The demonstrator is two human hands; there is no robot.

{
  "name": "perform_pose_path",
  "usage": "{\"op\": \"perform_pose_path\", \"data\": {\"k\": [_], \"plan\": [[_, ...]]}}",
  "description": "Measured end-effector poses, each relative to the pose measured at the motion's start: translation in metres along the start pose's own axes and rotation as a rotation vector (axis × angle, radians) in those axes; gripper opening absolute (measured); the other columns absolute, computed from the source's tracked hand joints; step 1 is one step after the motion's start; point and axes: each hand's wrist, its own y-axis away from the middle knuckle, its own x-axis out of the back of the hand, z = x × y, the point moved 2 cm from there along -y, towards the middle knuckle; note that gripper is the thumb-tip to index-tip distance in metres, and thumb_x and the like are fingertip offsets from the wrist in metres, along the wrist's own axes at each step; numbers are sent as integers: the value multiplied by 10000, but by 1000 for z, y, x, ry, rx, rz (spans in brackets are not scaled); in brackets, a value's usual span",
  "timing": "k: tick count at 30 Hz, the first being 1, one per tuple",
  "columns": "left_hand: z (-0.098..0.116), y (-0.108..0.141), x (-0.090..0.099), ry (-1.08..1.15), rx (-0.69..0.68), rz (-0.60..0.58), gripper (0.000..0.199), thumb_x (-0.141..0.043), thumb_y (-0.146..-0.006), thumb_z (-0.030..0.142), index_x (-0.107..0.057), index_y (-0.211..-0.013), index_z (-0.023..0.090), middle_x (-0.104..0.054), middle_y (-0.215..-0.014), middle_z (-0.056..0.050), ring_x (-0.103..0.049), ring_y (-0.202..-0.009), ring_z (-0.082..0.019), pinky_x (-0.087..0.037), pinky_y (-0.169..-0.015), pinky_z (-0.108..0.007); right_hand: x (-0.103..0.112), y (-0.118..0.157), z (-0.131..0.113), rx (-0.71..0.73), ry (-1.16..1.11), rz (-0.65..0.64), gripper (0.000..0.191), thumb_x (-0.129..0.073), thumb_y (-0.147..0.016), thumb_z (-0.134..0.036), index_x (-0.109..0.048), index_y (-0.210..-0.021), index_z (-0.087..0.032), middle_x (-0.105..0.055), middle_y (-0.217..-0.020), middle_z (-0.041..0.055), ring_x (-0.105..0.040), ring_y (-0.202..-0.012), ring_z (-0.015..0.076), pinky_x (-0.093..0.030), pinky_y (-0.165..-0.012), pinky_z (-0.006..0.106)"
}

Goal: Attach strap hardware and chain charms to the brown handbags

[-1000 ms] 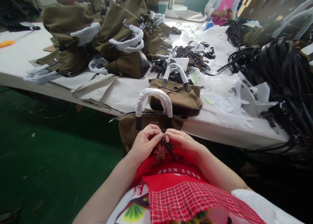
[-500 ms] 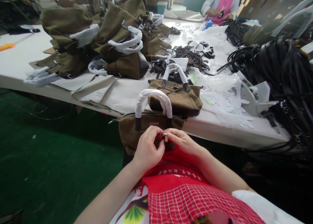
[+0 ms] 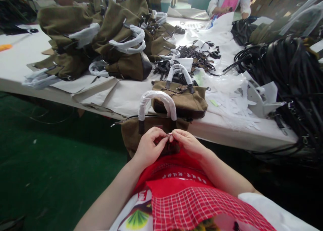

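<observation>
Left-hand grip and right-hand grip both found pinched closed at the fingertips on a small shiny metal piece, centre of the frame. Just beyond them is an olive bag with a white-wrapped handle; a second bag rests on the bench, black straps at frame right

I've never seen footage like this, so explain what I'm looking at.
No machine here: a camera worn on someone's head took every picture, looking down over their red apron. Their bare left hand and right hand pinch a shiny piece, too small to identify. Behind it is an olive bag with a white-wrapped handle. The white table bears another bag, piled olive bags, dark cords and black straps. Across it is someone in a pink apron.
</observation>
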Motion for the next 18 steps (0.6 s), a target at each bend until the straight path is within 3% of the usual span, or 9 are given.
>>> {"op": "perform_pose_path", "data": {"k": [5,8,11,14,18], "plan": [[-2,-5,3,5,-37,-89,153,-606,-878,224,-679,-746,201,-653,-834,-37,-623,-860,-185,-482,-950,-366,9,3,-16,12,251,-167,377,-593,-910,-512,-682,-779,-170,-634,-798,26,-562,-795,165,-444,-789,292],[4,-9,6,-58,-74,-125,150,-592,-883,213,-696,-774,210,-650,-876,-47,-624,-906,-197,-499,-905,-349,14,3,-24,-72,264,-261,370,-574,-924,-498,-671,-807,-161,-644,-816,28,-574,-790,157,-448,-786,281],[12,-12,6,-111,-130,-158,159,-571,-895,209,-700,-802,213,-643,-894,-52,-625,-877,-194,-512,-810,-321,12,5,-27,-151,117,-348,352,-574,-927,-476,-631,-798,-154,-674,-843,51,-617,-826,174,-466,-829,308],[16,-15,4,-136,-183,-168,178,-550,-908,210,-687,-795,215,-635,-886,-48,-627,-830,-184,-512,-757,-305,7,5,-25,-136,-23,-336,341,-607,-903,-445,-597,-728,-153,-670,-780,52,-629,-797,178,-470,-838,321],[12,-26,5,-131,-218,-183,184,-551,-908,244,-676,-775,221,-640,-874,-42,-635,-807,-182,-522,-732,-299,5,0,-19,-57,-97,-209,364,-633,-868,-444,-566,-648,-163,-638,-674,30,-615,-721,162,-464,-791,297]]}}
